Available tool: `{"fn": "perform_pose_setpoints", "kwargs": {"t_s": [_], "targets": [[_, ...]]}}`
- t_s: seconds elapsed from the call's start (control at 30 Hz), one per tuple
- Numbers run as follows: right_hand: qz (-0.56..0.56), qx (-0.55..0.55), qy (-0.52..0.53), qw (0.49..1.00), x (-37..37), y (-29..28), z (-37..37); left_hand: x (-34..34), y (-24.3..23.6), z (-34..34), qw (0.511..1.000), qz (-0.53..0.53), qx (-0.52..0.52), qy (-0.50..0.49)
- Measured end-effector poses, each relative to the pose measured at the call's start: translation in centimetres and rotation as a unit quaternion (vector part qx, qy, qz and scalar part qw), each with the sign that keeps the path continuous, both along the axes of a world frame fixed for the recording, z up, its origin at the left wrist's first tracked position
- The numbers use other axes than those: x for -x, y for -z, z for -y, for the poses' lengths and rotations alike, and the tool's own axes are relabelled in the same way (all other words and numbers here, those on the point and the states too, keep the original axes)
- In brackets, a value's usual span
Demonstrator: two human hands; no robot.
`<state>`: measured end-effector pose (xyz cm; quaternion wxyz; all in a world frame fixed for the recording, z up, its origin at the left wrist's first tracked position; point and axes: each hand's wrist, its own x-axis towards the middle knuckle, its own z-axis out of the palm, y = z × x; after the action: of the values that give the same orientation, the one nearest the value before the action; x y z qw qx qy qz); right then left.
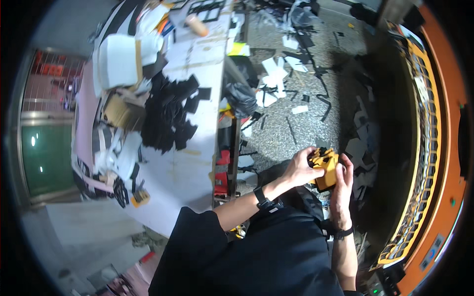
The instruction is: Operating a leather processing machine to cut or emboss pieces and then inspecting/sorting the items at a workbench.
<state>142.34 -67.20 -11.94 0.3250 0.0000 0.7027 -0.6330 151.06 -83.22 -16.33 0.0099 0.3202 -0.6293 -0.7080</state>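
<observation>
In front of my body, both hands are closed on a bundle of yellow pieces with dark edges [327,178]; their exact kind I cannot make out. My left hand [299,170] grips the bundle from the left, its thumb lying across the yellow face. Against the opposite side presses my right hand [342,181], fingers curled round the edge. Several narrow yellow tips stick up at the bundle's far end, with something black among them. Dark bands circle both my wrists.
To my left runs a long white table [197,167] bearing a heap of black cut pieces [170,113], a cardboard box [123,114] and white foam-like sheets [118,61]. Black and white scraps [275,74] litter the speckled floor. An orange machine [441,148] with a yellow-edged rack stands at my right.
</observation>
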Motion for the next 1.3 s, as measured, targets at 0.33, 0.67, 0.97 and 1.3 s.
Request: {"fn": "perform_pose_setpoints", "kwargs": {"t_s": [0.33,0.67,0.97,1.3], "targets": [[0.138,0.069,-0.190,0.970,-10.9,1.9,7.2,-14.6,-0.9,3.1,0.996,-0.010,-0.041,-0.083],[0.141,0.006,-0.437,0.888,-20.7,-0.9,15.2,-32.4,-3.7,9.5,0.995,-0.033,-0.075,-0.056],[0.281,0.126,-0.285,0.908,-30.0,-1.5,17.8,-39.7,-10.3,20.8,0.970,-0.026,-0.240,0.033],[0.199,0.162,-0.411,0.875,-39.8,3.1,24.8,-50.9,3.0,19.5,0.826,-0.244,-0.487,-0.145]]}}
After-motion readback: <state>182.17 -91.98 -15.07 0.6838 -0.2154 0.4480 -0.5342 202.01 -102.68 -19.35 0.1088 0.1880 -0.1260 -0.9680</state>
